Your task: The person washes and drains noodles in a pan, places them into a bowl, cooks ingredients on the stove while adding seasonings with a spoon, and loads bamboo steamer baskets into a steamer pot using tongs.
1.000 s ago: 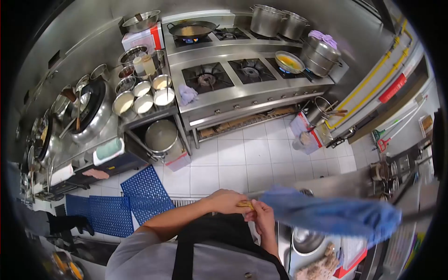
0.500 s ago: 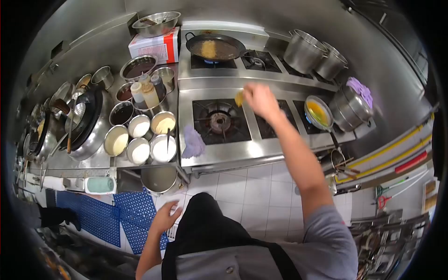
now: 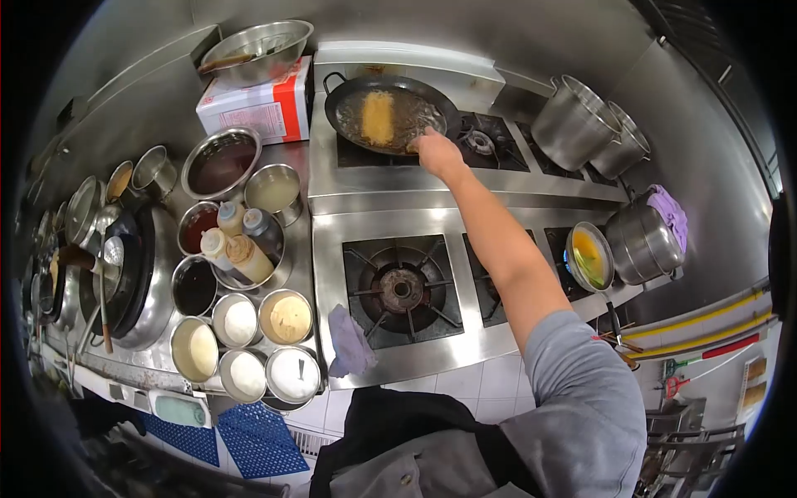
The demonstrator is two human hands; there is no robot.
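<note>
My right hand (image 3: 438,155) reaches over the near right rim of a dark wok (image 3: 334,118) on the back burner. Its fingers are closed on a small golden-yellow piece of food (image 3: 413,145), held low over the bubbling oil (image 3: 407,108). Whether the piece touches the oil I cannot tell. A golden rectangular slab of food (image 3: 378,118) floats in the wok, left of my hand. My left hand is out of view.
A small pan (image 3: 591,256) with yellow-orange liquid sits on the right burner. Tall pots (image 3: 573,116) stand at the back right. Left are squeeze bottles (image 3: 247,256), containers of powders and sauces, and a purple cloth (image 3: 350,342) near the front edge.
My right hand has moved from above the front burners to the back wok, with the golden piece in its fingers. My left hand has left the view. The camera has moved closer to the stove.
</note>
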